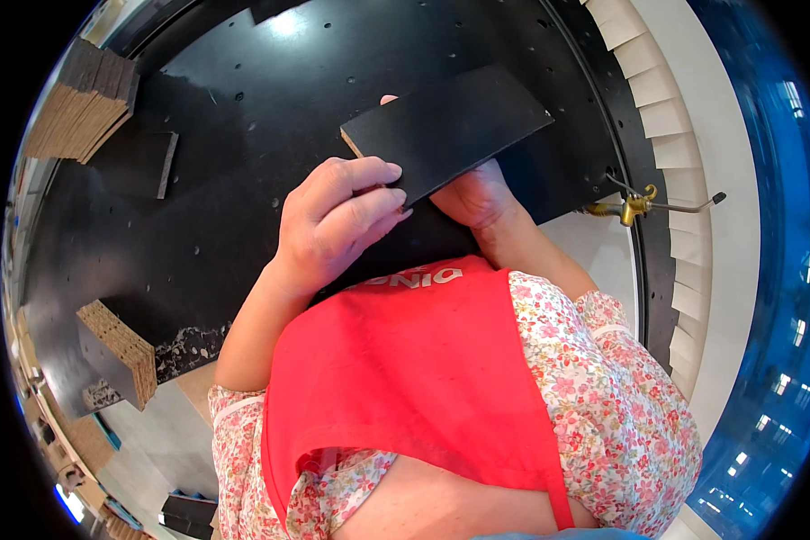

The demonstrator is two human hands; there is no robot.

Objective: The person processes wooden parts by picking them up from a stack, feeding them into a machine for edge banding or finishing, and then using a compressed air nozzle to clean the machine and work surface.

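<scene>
I see my left hand and right hand pinching a flat black rectangular board above the black perforated worktable; its far end hangs unsupported and could tip loose.

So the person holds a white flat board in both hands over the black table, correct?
Not quite: the board is black, not white, as the head view shows. The left hand and right hand do both hold it over the black table.
</scene>
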